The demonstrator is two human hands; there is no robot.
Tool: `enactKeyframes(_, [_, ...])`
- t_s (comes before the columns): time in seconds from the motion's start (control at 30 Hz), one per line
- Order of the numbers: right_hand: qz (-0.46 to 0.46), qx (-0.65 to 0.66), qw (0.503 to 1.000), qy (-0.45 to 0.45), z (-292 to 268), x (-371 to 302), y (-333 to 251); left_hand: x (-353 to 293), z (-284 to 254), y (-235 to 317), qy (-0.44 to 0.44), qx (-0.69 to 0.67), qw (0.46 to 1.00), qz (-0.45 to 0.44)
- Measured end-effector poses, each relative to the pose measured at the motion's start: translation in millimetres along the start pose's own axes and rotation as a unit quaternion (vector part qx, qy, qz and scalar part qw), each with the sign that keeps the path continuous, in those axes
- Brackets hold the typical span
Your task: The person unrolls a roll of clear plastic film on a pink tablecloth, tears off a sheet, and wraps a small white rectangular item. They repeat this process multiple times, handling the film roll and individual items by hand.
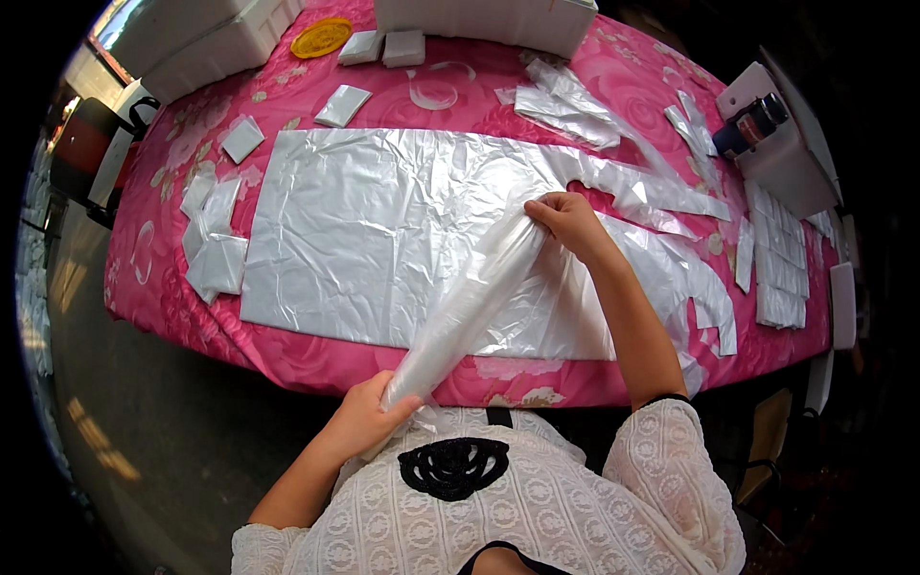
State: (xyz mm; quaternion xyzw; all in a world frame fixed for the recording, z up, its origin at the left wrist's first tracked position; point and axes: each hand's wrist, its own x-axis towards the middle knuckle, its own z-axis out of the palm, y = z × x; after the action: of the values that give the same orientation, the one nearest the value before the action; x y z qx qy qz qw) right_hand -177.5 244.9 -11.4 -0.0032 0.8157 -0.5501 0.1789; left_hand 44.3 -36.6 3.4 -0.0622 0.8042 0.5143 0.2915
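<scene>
A gathered length of thin, clear plastic film (pixel 464 299) runs slantwise between my hands. Near the table's front edge, my left hand (pixel 367 414) is closed around its lower end. My right hand (pixel 565 222) pinches the upper end, farther out and to the right. Beneath the film lies a large, shiny whitish plastic sheet (pixel 331 235), spread flat and creased. Toward the right it narrows into strips and curved cut-outs, like a disposable apron. My right forearm covers part of it.
Small folded plastic packets (pixel 225 264) lie at the left, with more packets (pixel 404 48) at the back. Crumpled plastic (pixel 570 105) rests beyond the sheet. White foam boxes (pixel 484 24) stand behind. At the right are a dark bottle (pixel 752 125) and rows of packets (pixel 778 259) on the pink tablecloth (pixel 158 297).
</scene>
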Motion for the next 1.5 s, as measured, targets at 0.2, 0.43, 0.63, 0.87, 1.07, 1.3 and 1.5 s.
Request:
enactKeyframes(0.2, [-0.053,-0.060,0.991,0.111,-21,17,29,-4,-7,-5,-0.028,0.006,0.999,-0.023])
enactKeyframes(0.43, [-0.026,-0.175,0.923,0.341,-102,18,63,-40,-80,-41,-0.163,-0.033,0.982,-0.090])
enactKeyframes(0.63, [-0.081,-0.172,0.909,0.371,-127,8,78,-51,-135,-41,-0.193,0.002,0.980,-0.058])
enactKeyframes(0.87, [-0.167,-0.083,0.961,0.203,-32,20,42,29,-87,52,0.017,0.328,0.910,0.253])
enactKeyframes(1.07, [-0.153,-0.089,0.974,0.141,-5,22,27,99,-29,60,0.169,0.370,0.794,0.452])
enactKeyframes(1.3, [-0.102,-0.107,0.984,0.103,-11,30,25,88,15,30,-0.025,0.392,0.793,0.466])
enactKeyframes(1.5, [-0.166,-0.104,0.955,0.223,-10,-6,-5,82,25,17,-0.008,0.456,0.777,0.435])
